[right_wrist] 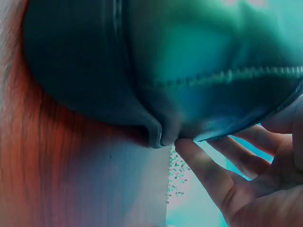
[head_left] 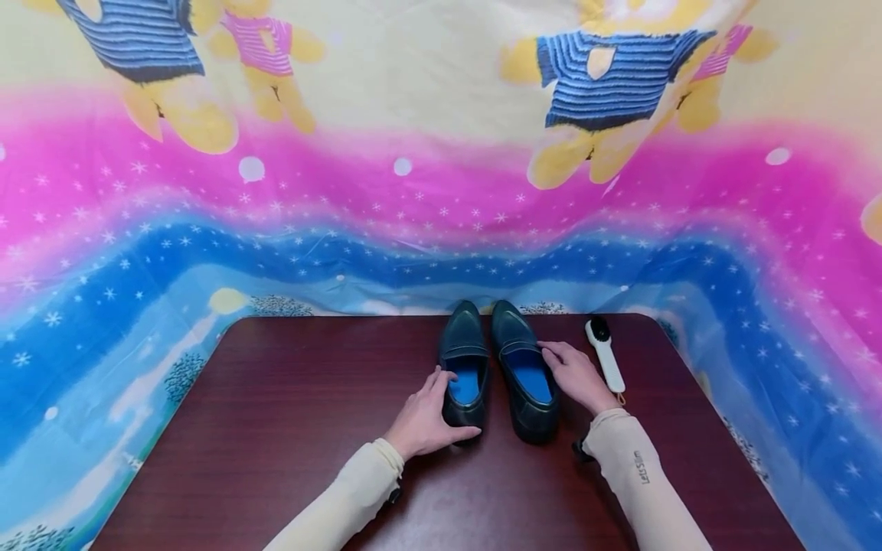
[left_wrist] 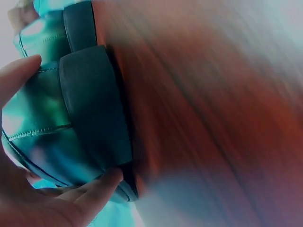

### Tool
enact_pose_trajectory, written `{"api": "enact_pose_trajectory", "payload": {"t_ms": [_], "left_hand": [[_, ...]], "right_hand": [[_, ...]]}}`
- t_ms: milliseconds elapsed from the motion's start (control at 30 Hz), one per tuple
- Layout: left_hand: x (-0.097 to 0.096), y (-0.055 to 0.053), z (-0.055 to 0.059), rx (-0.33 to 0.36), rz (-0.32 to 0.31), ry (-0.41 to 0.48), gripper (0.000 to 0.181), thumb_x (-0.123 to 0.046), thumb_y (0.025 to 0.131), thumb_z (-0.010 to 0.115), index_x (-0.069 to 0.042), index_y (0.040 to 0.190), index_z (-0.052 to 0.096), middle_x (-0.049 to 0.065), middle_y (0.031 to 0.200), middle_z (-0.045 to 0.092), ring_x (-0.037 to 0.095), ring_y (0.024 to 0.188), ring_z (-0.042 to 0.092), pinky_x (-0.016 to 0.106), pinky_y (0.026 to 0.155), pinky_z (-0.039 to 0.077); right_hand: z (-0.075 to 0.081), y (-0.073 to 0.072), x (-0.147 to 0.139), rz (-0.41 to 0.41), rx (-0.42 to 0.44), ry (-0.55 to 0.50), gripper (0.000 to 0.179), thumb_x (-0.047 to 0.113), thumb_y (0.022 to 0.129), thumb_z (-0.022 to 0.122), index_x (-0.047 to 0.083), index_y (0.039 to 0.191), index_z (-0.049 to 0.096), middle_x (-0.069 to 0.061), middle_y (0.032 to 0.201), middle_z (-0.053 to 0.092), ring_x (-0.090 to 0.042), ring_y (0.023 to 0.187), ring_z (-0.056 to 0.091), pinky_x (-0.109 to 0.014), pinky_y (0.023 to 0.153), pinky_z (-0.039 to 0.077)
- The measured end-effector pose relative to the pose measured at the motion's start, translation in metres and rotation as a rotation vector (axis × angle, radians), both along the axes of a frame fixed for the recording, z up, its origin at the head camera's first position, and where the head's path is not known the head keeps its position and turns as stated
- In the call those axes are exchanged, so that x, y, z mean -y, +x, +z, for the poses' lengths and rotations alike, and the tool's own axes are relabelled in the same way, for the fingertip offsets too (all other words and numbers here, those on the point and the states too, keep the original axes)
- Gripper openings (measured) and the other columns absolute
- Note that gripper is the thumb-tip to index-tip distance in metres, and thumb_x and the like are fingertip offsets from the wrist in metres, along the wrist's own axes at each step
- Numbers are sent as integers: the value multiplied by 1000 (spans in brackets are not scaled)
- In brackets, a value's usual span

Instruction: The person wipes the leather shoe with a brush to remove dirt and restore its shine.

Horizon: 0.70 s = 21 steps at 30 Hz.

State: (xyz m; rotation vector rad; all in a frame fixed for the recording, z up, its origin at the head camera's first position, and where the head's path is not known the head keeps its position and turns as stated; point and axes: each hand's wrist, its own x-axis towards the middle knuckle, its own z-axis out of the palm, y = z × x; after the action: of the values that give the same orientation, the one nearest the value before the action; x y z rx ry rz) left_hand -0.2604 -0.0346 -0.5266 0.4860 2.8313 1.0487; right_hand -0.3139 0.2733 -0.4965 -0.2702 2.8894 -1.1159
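A pair of dark green leather loafers with blue insoles stands at the far edge of the table, toes pointing away. My left hand (head_left: 429, 417) grips the left loafer (head_left: 463, 330) around its heel end. In the left wrist view the thumb lies against the back of the heel (left_wrist: 90, 94), and the fingers reach along the outer side. On the right loafer (head_left: 513, 325), my right hand (head_left: 575, 373) touches the outer side with its fingertips. The right wrist view shows its fingers (right_wrist: 203, 170) fairly straight along the lower side of that shoe, near the sole.
To the right of the shoes lies a white-handled brush (head_left: 606, 360) with a black head and a small cord loop. The dark red-brown table (head_left: 310, 398) has rounded far corners. A patterned cloth (head_left: 427, 191) with bears and snowflakes hangs around it.
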Motion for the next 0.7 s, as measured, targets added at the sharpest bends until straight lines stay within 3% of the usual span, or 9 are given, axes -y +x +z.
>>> {"api": "enact_pose_trajectory", "payload": {"t_ms": [367, 533, 700], "left_hand": [[-22, 6, 1, -17, -6, -47, 80, -71, 79, 77, -22, 135, 47, 21, 166, 33, 41, 110, 69, 55, 100, 53], [-19, 5, -3, -5, -40, -32, 85, -71, 81, 74, -25, 145, 43, 20, 168, 29, 44, 119, 65, 58, 103, 51], [3, 2, 2, -7, -102, -8, 95, -76, 87, 64, -37, 164, 24, 13, 171, 24, 44, 137, 54, 66, 108, 44]], "right_hand": [[3, 6, 14, -24, 18, 20, 52, 30, 113, 40, -1, 154, 44, -27, 156, 44, -50, 145, 38, -65, 117, 31], [0, 7, 13, -29, -5, 39, 52, 32, 113, 42, 0, 154, 45, -27, 155, 45, -50, 143, 39, -66, 116, 32], [-1, 7, 8, -26, -17, 73, 57, 39, 113, 41, 5, 158, 41, -25, 157, 43, -49, 144, 40, -67, 116, 32]]}}
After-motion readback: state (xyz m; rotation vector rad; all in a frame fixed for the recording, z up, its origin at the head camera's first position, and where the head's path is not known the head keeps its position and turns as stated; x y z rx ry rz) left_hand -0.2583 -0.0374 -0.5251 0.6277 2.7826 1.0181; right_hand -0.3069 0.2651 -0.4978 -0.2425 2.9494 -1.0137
